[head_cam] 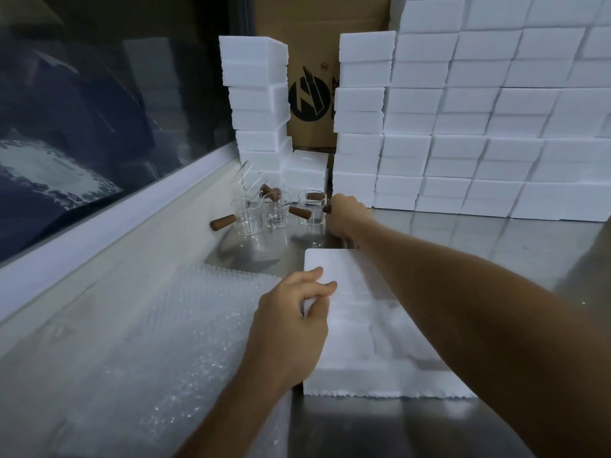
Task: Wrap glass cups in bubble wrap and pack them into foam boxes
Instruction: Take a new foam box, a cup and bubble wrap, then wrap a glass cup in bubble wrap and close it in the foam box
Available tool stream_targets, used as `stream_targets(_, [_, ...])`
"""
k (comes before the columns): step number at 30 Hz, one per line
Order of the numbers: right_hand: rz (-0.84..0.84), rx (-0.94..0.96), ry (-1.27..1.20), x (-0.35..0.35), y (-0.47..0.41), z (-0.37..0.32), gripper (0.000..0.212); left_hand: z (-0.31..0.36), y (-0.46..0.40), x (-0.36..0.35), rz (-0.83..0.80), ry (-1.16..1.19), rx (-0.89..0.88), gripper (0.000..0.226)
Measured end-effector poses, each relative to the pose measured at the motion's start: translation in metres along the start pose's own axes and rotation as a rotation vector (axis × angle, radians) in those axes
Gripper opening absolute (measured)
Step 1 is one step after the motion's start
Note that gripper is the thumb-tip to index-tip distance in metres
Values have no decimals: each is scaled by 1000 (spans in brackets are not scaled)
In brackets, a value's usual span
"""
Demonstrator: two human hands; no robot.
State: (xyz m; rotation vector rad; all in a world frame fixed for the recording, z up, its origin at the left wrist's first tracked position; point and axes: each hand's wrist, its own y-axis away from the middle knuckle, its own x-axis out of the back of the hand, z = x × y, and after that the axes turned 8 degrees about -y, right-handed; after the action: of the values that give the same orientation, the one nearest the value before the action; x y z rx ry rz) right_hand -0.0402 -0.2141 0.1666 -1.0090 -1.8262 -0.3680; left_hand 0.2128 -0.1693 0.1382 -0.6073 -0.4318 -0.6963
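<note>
Item: glass cups (277, 209), clear, each with a brown wooden side handle (223, 222). Location: far end of steel table (463, 239), grouped close together at the foot of the stacked foam boxes (463, 127), ahead and left of centre. Exact count hard to make out; glass walls overlap and blur.

Right hand (345, 218): reached out to the rightmost of the group, fingers curled round a dark handle end (326, 209) that shows just past the knuckles. The cup body it belongs to mostly hidden behind the hand; lifted or standing, cannot tell. Handle axis roughly level, pointing left towards the other cups.

Left hand (294, 322): near, fingers bent, thumb and fingertips pinching the left edge of a flat foam piece (380, 342) lying on the table; lid or box, not clear.

Bubble wrap (158, 342): sheet spread flat, just left of the foam piece, beside the left hand.

Key relation: held cup lies well beyond the bubble wrap, to its far right; path to the sheet judged to run back towards the body and leftward, across the foam piece. Right hand nearer the cups, left nearer the wrap.

Cardboard carton (310, 104) with a dark logo behind the stacks, partly covered. Window (99, 127) at left, dark.
</note>
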Motion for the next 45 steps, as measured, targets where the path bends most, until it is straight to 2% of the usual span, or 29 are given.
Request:
stream_targets(4, [-22, -22, 31, -3, 0, 2, 22, -1, 0, 0, -3, 8, -11, 26])
stream_targets(7, [59, -35, -57, 8, 11, 8, 9, 0, 1, 0, -6, -8, -21, 27])
stream_targets(12, [256, 26, -198, 51, 60, 14, 33, 4, 3, 3, -4, 14, -20, 24])
stream_targets(15, [275, 121, -239, 79, 105, 18, 38, 13, 8, 9, 174, -14, -92, 19])
stream_targets(17, [217, 212, -235, 99, 139, 21, 40, 23, 10, 17, 367, -82, -232, 17])
stream_targets(19, [141, 316, -249, 117, 173, 22, 40, 32, 14, 25, 464, -127, -366, 21])
stream_targets(21, [68, 389, -274, 134, 202, 21, 34, 39, 16, 28, 406, -98, -405, 48])
stream_targets(23, [-4, 433, -275, 147, 224, 20, 27, 46, 18, 28, 263, -41, -394, 77])
stream_targets(25, [-64, 469, -280, 153, 241, 22, 21, 49, 20, 27, 185, -20, -439, 88])
stream_targets(28, [-29, 524, -306, 149, 263, 24, 12, 46, 22, 27, 271, -128, -558, 76])
stream_targets(29, [9, 543, -303, 145, 269, 24, 16, 46, 23, 27, 297, -148, -572, 73])
stream_targets(32, [1, 548, -265, 138, 281, 26, 61, 48, 25, 29, 277, -119, -526, 71])
stream_targets(33, [-4, 545, -225, 137, 285, 27, 70, 48, 26, 29, 262, -133, -533, 71])
stream_targets(35, [41, 559, -116, 135, 291, 30, 75, 49, 29, 26, 211, -190, -580, 70])
stream_targets(37, [93, 536, -103, 130, 299, 32, 71, 52, 33, 20, 161, -247, -625, 71])
stream_targets(41, [197, 496, -179, 123, 309, 38, 39, 59, 39, 16, 128, -326, -722, 80])
stream_targets(43, [198, 464, -195, 123, 311, 42, 37, 57, 42, 19, 121, -344, -713, 75])
stream_targets(45, [189, 436, -210, 121, 315, 46, 37, 48, 43, 27, 157, -391, -655, 59])
